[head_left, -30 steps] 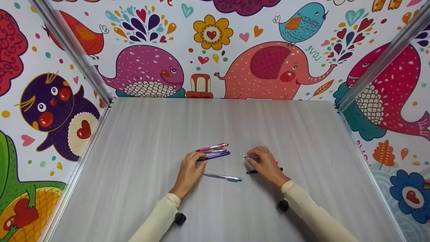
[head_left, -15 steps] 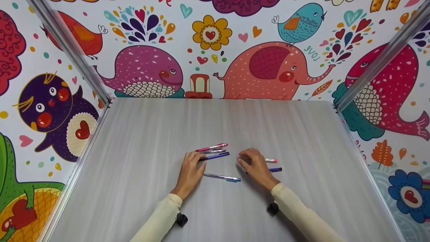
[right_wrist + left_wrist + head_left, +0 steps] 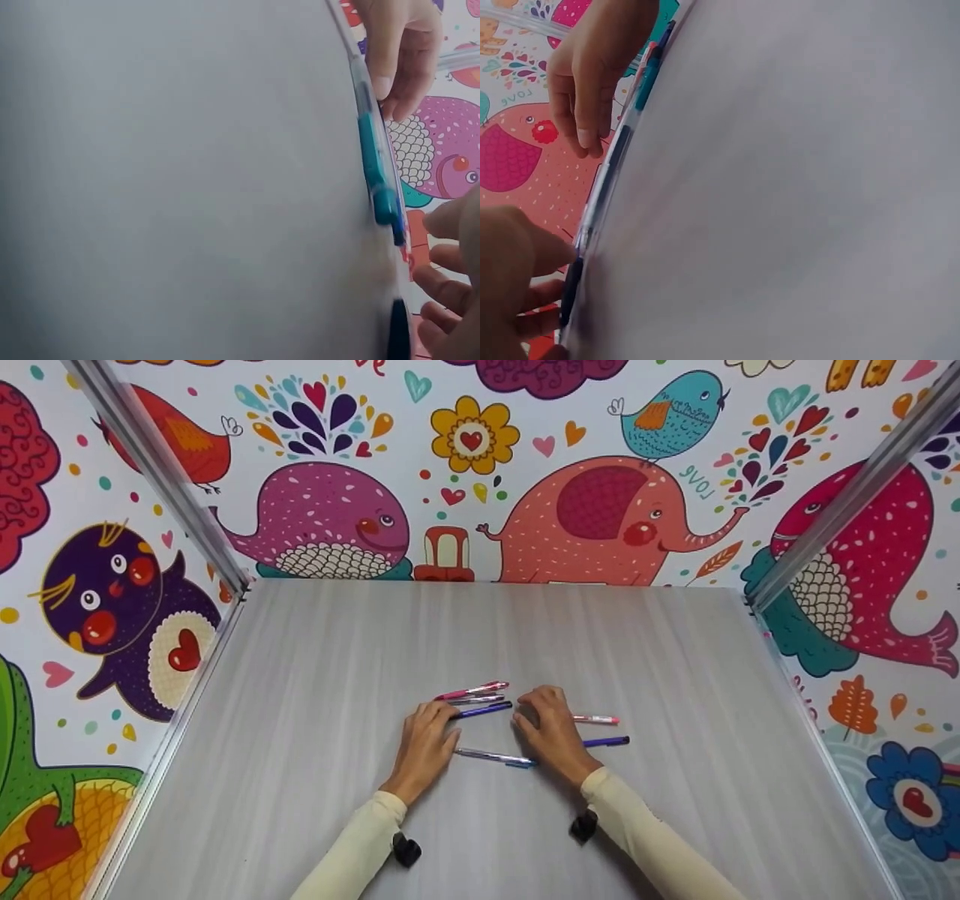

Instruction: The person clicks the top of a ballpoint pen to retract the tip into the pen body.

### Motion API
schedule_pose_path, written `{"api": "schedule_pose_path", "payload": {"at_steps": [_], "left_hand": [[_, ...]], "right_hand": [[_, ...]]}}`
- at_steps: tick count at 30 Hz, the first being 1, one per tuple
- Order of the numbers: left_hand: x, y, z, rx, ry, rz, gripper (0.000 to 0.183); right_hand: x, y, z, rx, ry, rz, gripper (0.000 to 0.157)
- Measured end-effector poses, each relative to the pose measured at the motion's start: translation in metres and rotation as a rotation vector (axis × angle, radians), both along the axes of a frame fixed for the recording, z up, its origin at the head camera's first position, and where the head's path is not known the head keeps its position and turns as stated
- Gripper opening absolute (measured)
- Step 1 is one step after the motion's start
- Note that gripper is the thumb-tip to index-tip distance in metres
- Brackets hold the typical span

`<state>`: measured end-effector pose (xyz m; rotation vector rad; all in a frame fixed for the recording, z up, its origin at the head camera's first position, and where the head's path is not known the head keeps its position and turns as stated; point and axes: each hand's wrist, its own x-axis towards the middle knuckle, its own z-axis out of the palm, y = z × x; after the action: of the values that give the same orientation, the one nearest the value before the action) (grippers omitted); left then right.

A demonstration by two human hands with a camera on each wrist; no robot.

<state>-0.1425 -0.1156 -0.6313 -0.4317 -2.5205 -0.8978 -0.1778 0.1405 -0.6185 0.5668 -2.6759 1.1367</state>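
Observation:
In the head view, my left hand rests on the table with its fingertips at the near end of a blue pen. Its thumb stands apart from the fingers. Beyond lie a pink pen and a clear pen with a dark refill. Over the table, loosely bent and holding nothing, is my right hand. A clear pen with a teal clip lies between the hands, its clip end by the right hand. Right of that hand lie a pink-ended pen and another blue pen, both partly covered.
The pale grey wood-grain table is bounded by metal rails and printed walls at the back and sides. Both wrists carry a small black camera under a cream sleeve.
My right hand has let go of the pink-ended pen and moved left toward the middle pens, uncovering more of the two pens on the right. The left hand has barely moved.

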Motion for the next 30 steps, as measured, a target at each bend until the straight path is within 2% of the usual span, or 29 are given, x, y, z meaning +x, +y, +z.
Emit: {"api": "schedule_pose_path", "payload": {"at_steps": [6,13,24,30], "left_hand": [[-0.003,-0.001,-0.006,-0.005,0.004,0.022,0.027],[-0.006,0.0,-0.009,0.009,0.021,0.031,0.024],[-0.007,0.003,-0.009,0.018,-0.008,0.05,0.021],[-0.008,0.004,-0.01,0.03,-0.011,0.061,0.019]], "right_hand": [[-0.003,-0.007,-0.005,0.06,0.068,0.001,0.025],[-0.006,-0.009,-0.01,0.127,0.124,-0.039,0.02],[-0.003,-0.013,-0.008,0.158,0.063,-0.056,0.02],[-0.002,-0.015,-0.008,0.158,0.069,-0.064,0.02]]}}
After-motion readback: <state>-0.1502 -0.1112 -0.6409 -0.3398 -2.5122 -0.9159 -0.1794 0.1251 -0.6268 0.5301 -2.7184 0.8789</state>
